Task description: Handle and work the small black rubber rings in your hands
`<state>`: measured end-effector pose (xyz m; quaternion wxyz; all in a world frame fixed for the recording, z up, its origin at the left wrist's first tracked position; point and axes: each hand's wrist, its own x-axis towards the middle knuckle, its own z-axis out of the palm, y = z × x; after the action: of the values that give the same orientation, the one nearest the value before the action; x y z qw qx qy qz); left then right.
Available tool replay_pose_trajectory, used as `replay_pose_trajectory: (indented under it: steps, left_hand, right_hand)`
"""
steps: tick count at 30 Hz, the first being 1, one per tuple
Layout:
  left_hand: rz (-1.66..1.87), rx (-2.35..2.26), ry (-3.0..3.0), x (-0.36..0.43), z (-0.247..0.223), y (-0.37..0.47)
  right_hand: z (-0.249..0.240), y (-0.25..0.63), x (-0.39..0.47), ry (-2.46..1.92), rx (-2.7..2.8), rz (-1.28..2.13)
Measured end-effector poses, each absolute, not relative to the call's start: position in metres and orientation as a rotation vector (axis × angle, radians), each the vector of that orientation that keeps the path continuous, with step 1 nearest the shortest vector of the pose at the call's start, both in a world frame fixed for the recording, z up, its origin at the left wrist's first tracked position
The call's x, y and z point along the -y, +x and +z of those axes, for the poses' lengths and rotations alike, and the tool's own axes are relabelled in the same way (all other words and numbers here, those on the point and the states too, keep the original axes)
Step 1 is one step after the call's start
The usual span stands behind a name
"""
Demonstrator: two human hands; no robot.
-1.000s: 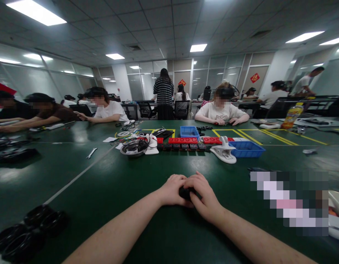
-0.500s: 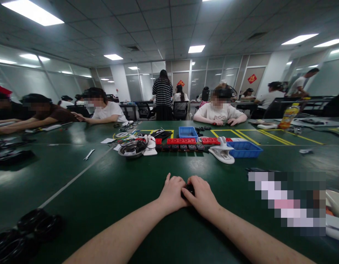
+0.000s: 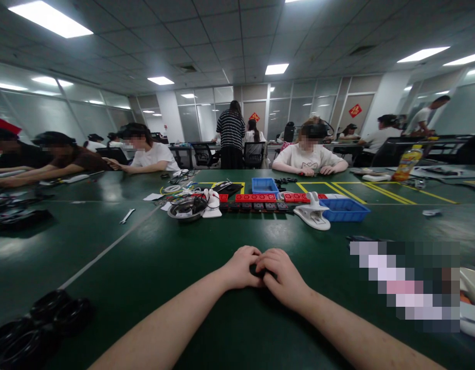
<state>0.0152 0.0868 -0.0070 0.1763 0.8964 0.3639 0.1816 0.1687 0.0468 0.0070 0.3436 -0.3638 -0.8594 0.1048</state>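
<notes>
Low over the green table, my left hand and my right hand meet at the centre of the view. Both are curled round a small black object, mostly hidden between the fingers. Its kind cannot be made out. The fingertips of the two hands touch or nearly touch above it. Several black rings lie at the lower left of the table, apart from my hands.
Beyond my hands are a metal bowl of cables, red strips, a white clamp-like piece, and blue trays. A wrench lies left. A bottle stands far right. People sit across the table.
My right hand's fingers have shifted left over the black object. My left thumb or finger that stuck up is now folded in. The view has shifted slightly.
</notes>
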Motion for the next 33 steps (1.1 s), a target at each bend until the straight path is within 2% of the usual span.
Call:
replay_pose_trajectory:
  steps: [11,16,21,33]
  left_hand:
    - [0.521,-1.003,2.580,-0.088,-0.015,0.015]
    - [0.565,-1.160,2.529,-0.083,-0.014,0.018]
    - [0.602,-1.220,2.589,-0.077,-0.012,0.022]
    - [0.649,-1.202,2.612,-0.078,-0.015,0.023]
  right_hand:
    - [0.007,0.169,-0.039,-0.767,2.221,0.213]
    - [0.009,0.168,-0.040,-1.049,2.108,0.091]
    - [-0.001,0.165,-0.050,-1.408,2.123,0.169]
    - [-0.004,0.164,-0.050,-1.518,2.096,0.087]
